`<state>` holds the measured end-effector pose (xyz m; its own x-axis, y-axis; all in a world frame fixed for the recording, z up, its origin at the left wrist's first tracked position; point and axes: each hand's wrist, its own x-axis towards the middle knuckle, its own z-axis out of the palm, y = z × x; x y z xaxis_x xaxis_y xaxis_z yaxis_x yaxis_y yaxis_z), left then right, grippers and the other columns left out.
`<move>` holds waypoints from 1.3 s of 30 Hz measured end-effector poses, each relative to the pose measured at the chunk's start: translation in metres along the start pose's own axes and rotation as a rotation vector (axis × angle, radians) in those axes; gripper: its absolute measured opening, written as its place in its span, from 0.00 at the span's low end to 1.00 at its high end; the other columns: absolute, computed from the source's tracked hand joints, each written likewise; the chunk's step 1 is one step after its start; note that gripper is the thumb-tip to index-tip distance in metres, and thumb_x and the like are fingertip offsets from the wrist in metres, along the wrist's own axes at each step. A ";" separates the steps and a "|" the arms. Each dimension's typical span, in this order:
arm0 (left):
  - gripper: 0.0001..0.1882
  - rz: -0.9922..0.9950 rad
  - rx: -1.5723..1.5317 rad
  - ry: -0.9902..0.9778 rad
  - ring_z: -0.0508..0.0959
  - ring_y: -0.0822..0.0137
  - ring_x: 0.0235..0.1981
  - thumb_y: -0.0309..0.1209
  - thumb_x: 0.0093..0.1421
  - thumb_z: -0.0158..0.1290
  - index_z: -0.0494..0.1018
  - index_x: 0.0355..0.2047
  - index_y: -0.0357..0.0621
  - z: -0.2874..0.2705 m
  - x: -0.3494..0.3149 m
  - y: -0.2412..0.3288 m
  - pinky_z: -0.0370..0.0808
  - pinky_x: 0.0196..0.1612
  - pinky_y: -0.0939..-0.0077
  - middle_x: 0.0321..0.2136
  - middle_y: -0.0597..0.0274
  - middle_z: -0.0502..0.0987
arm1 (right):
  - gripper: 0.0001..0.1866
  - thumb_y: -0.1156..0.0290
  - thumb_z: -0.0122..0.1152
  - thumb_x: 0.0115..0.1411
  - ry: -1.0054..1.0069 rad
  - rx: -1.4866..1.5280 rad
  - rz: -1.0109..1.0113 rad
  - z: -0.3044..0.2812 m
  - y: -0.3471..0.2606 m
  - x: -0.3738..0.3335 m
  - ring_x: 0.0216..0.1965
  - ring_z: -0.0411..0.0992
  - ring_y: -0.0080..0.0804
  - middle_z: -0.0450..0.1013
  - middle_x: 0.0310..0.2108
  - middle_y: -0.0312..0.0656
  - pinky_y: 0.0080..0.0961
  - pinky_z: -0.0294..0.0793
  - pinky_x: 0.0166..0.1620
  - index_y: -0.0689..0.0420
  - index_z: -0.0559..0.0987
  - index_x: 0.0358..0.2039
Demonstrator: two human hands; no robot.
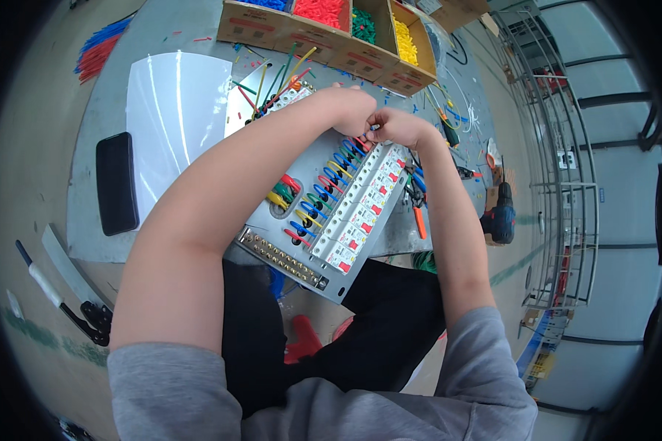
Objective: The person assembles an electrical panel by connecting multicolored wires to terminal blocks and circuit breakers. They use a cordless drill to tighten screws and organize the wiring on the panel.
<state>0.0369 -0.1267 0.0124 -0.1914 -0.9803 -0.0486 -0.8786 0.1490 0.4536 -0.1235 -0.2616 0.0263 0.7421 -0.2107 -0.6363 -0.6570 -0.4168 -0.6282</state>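
Observation:
My left hand (351, 109) and my right hand (403, 128) meet at the far end of a row of white circuit breakers (364, 212) with red switches. Both hands are closed. A small piece of blue wire (374, 127) shows at the right fingertips; what the left fingers grip is hidden. The breakers sit on a grey metal mounting plate (335, 287) tilted across my lap and the table edge. Short looped wires (320, 197) in blue, yellow, green and red line the breakers' left side. A brass terminal bar (279, 259) runs along the plate's near edge.
A divided cardboard box (309, 38) of coloured sleeves stands at the back. Left lie a white sheet (176, 125) and a black phone (116, 184). Orange-handled pliers (420, 222) lie right of the plate. A power drill (501, 217) and a metal rack (566, 184) are farther right.

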 end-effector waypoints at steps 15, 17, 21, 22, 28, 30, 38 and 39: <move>0.11 -0.005 -0.066 0.010 0.84 0.43 0.50 0.33 0.59 0.59 0.86 0.36 0.42 0.003 0.002 -0.003 0.71 0.63 0.28 0.43 0.43 0.86 | 0.03 0.75 0.67 0.63 0.222 -0.155 0.045 0.018 -0.008 -0.003 0.34 0.76 0.21 0.81 0.32 0.32 0.24 0.75 0.43 0.59 0.85 0.36; 0.10 -0.003 -0.066 0.005 0.85 0.44 0.49 0.33 0.59 0.59 0.86 0.35 0.42 0.002 0.001 -0.003 0.70 0.64 0.28 0.42 0.43 0.86 | 0.03 0.75 0.67 0.62 0.195 -0.090 0.067 0.017 -0.009 -0.005 0.33 0.74 0.21 0.80 0.31 0.31 0.24 0.74 0.42 0.59 0.85 0.36; 0.10 0.011 -0.052 0.021 0.85 0.44 0.47 0.31 0.57 0.58 0.86 0.34 0.41 0.003 0.000 -0.006 0.71 0.63 0.29 0.40 0.44 0.86 | 0.03 0.74 0.64 0.59 0.102 0.171 0.112 0.014 -0.012 -0.007 0.33 0.71 0.21 0.77 0.29 0.30 0.22 0.70 0.40 0.59 0.84 0.31; 0.10 0.014 -0.036 0.031 0.85 0.45 0.47 0.30 0.57 0.58 0.86 0.34 0.41 0.003 0.001 -0.008 0.71 0.62 0.30 0.39 0.45 0.87 | 0.04 0.74 0.64 0.59 0.074 0.231 0.108 0.013 -0.012 -0.007 0.33 0.71 0.21 0.77 0.29 0.29 0.22 0.69 0.39 0.59 0.84 0.31; 0.09 0.106 -0.108 0.013 0.86 0.47 0.38 0.32 0.55 0.61 0.86 0.32 0.40 -0.001 -0.001 -0.013 0.81 0.44 0.49 0.35 0.45 0.86 | 0.05 0.73 0.64 0.60 0.091 0.021 0.081 0.013 -0.012 -0.005 0.34 0.72 0.21 0.79 0.31 0.29 0.23 0.72 0.43 0.58 0.85 0.33; 0.09 0.113 -0.111 0.046 0.86 0.47 0.36 0.32 0.55 0.62 0.85 0.31 0.40 0.002 -0.001 -0.011 0.82 0.40 0.52 0.34 0.45 0.86 | 0.04 0.73 0.65 0.60 0.120 -0.085 0.033 0.013 -0.010 -0.004 0.34 0.73 0.21 0.79 0.31 0.29 0.23 0.73 0.44 0.58 0.85 0.33; 0.11 0.107 -0.130 0.051 0.86 0.46 0.36 0.34 0.57 0.62 0.85 0.32 0.39 0.009 0.001 -0.008 0.82 0.40 0.52 0.35 0.44 0.86 | 0.04 0.73 0.67 0.61 0.174 -0.247 0.019 0.012 -0.001 0.003 0.36 0.75 0.23 0.81 0.31 0.32 0.26 0.74 0.46 0.58 0.86 0.35; 0.11 0.108 -0.133 0.052 0.86 0.46 0.37 0.34 0.57 0.62 0.85 0.33 0.39 0.007 0.000 -0.007 0.82 0.40 0.52 0.35 0.43 0.86 | 0.04 0.74 0.67 0.61 0.184 -0.262 0.019 0.013 -0.002 0.002 0.36 0.75 0.23 0.81 0.31 0.32 0.26 0.74 0.46 0.58 0.86 0.35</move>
<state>0.0400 -0.1268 0.0026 -0.2557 -0.9654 0.0509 -0.7878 0.2385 0.5679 -0.1223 -0.2496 0.0205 0.7576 -0.3667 -0.5400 -0.6319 -0.6196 -0.4657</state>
